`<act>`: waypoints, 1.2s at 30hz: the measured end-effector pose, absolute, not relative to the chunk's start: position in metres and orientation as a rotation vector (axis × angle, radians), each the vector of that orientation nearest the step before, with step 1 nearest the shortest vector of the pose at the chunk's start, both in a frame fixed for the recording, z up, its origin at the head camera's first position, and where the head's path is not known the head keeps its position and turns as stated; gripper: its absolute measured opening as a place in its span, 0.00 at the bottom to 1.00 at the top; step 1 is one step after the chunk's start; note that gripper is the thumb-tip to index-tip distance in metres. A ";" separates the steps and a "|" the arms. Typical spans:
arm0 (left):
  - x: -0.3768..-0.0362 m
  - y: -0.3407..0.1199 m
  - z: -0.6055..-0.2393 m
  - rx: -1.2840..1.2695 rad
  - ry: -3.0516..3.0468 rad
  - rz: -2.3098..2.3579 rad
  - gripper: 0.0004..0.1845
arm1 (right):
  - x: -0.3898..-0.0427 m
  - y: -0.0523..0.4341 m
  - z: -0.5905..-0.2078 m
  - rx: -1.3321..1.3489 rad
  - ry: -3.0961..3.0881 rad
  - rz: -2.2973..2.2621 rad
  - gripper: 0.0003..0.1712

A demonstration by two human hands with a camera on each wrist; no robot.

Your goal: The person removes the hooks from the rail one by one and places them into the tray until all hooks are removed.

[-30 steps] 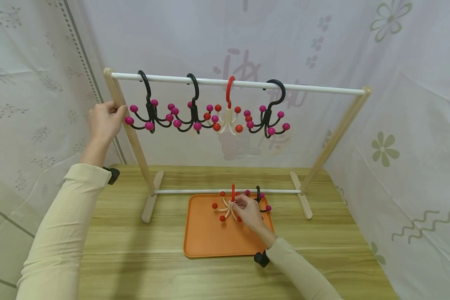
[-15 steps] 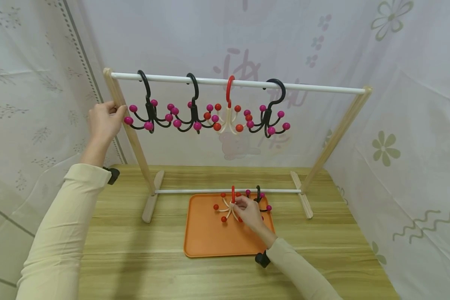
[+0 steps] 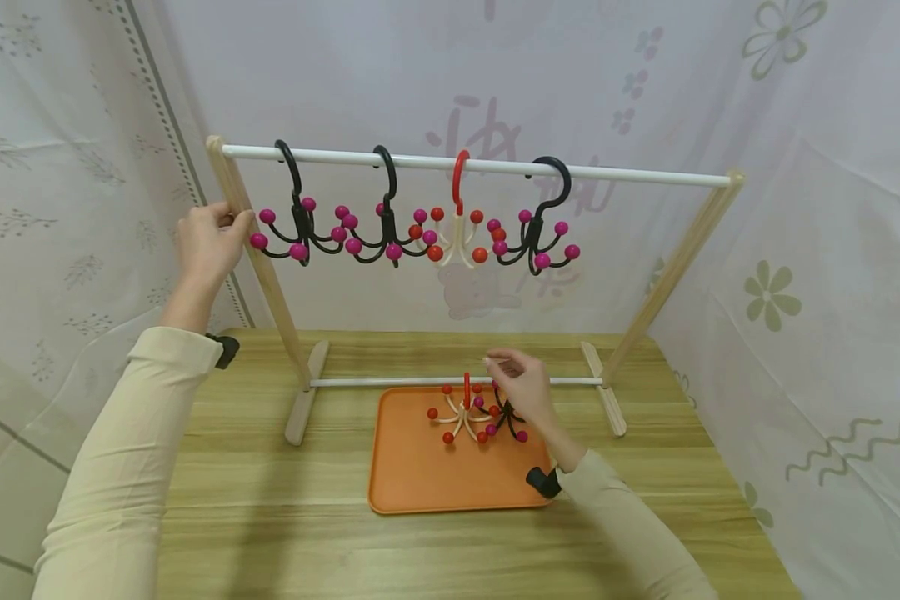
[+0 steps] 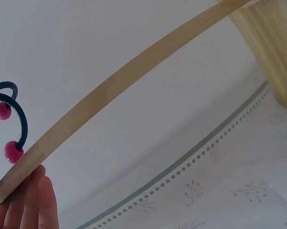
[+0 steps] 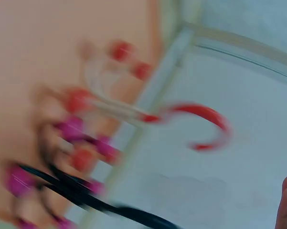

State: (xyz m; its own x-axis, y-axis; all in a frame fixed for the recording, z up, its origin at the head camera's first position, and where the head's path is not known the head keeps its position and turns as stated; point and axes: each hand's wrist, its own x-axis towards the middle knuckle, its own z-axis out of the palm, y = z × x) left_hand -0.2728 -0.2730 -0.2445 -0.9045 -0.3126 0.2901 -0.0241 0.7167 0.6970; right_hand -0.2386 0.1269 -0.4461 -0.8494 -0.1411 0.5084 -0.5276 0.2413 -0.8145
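Four hooks hang on the rail [image 3: 630, 175] of the wooden rack [image 3: 266, 279]: three black hooks [image 3: 386, 221] with pink balls and one red hook [image 3: 459, 218] with cream arms. Two remain at the tray [image 3: 412, 475], so by my judgement the hanging is about two-thirds done.

The left hand [image 3: 208, 242], at nine o'clock, curls around the rack's left post and steadies it. The right hand [image 3: 523, 387], at the tray's one o'clock corner, pinches the top of the black tray hook [image 3: 508, 419], which appears lifted just off the tray, though this is not sure. The red tray hook [image 3: 465, 410] rests touching it at nine o'clock, untouched by the hand. The right wrist view is blurred.
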 end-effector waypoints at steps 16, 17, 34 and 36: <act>-0.271 -0.272 -0.243 0.261 -2.532 -1.027 0.27 | -0.230 0.153 -0.247 0.486 -1.822 1.405 0.09; -0.271 -0.272 -0.243 0.263 -2.531 -1.028 0.27 | -0.235 0.156 -0.242 0.449 -1.841 1.379 0.10; -0.271 -0.271 -0.244 0.259 -2.521 -1.022 0.27 | -0.282 0.166 -0.217 0.275 -2.187 1.451 0.22; -0.270 -0.271 -0.243 0.263 -2.519 -1.025 0.26 | -0.284 0.164 -0.215 0.270 -2.199 1.482 0.21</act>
